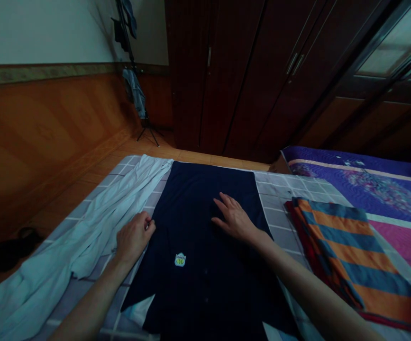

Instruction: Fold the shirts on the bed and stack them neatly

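A navy blue polo shirt (198,203) lies spread flat, its body pointing away from me and its sleeves near me. It carries a small white and yellow-green badge (180,259) and small buttons down the front. My left hand (136,237) is closed, with thumb and fingertips together at the shirt's left edge, where dark cloth seems pinched. My right hand (232,219) rests on the right half of the shirt, palm down, fingers apart, holding nothing. The shirt's collar end is cut off or too dark to make out at the bottom.
Checked grey bedding (279,208) lies under the shirt. White crumpled cloth (95,227) stretches along the left side; folded orange-and-blue striped cloth (354,251) sits at the right. Beyond are a purple floral bedspread (379,184), a dark wardrobe (226,80) and a coat stand (130,52).
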A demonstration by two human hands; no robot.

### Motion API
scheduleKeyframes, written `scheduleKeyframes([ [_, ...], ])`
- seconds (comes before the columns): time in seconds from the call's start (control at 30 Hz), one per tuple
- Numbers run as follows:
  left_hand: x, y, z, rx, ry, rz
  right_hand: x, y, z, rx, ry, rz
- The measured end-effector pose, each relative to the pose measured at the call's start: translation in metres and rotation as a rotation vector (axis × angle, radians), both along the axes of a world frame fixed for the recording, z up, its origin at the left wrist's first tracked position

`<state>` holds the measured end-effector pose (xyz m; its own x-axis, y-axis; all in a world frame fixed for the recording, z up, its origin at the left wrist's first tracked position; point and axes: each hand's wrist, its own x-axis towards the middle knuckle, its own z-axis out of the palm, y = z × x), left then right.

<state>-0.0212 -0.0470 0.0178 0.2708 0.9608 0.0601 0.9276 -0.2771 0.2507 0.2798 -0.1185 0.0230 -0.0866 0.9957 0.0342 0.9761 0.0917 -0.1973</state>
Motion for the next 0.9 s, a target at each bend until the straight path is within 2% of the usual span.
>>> scheduleKeyframes([
  [0.1, 0.001, -0.012, 0.007, 0.091, -0.083, -0.085, -0.007, -0.083, 0.004, 0.120, 0.023, 0.125],
  [0.17, -0.002, -0.023, 0.013, 0.096, -0.110, -0.241, -0.012, -0.136, 0.004, 0.166, -0.002, 0.154],
  [0.27, -0.018, -0.039, 0.018, -0.072, -0.064, -0.555, -0.019, -0.195, 0.003, 0.168, -0.051, 0.193],
  [0.33, -0.034, -0.051, 0.019, -0.213, -0.002, -0.701, -0.022, -0.218, -0.001, 0.150, -0.056, 0.235],
  [0.47, -0.064, -0.072, 0.014, -0.342, 0.142, -0.856, -0.026, -0.230, -0.014, 0.276, -0.060, 0.300],
  [0.57, -0.075, -0.083, 0.009, -0.330, 0.214, -0.929, -0.030, -0.224, -0.012, 0.242, -0.131, 0.320],
  [0.67, -0.078, -0.088, 0.002, -0.228, 0.219, -0.954, -0.036, -0.215, 0.001, 0.209, -0.230, 0.348],
  [0.77, -0.079, -0.089, -0.005, -0.057, 0.225, -0.988, -0.042, -0.208, 0.012, 0.220, -0.308, 0.392],
  [0.9, -0.078, -0.088, -0.012, 0.113, 0.227, -1.091, -0.048, -0.209, 0.010, 0.278, -0.350, 0.408],
])
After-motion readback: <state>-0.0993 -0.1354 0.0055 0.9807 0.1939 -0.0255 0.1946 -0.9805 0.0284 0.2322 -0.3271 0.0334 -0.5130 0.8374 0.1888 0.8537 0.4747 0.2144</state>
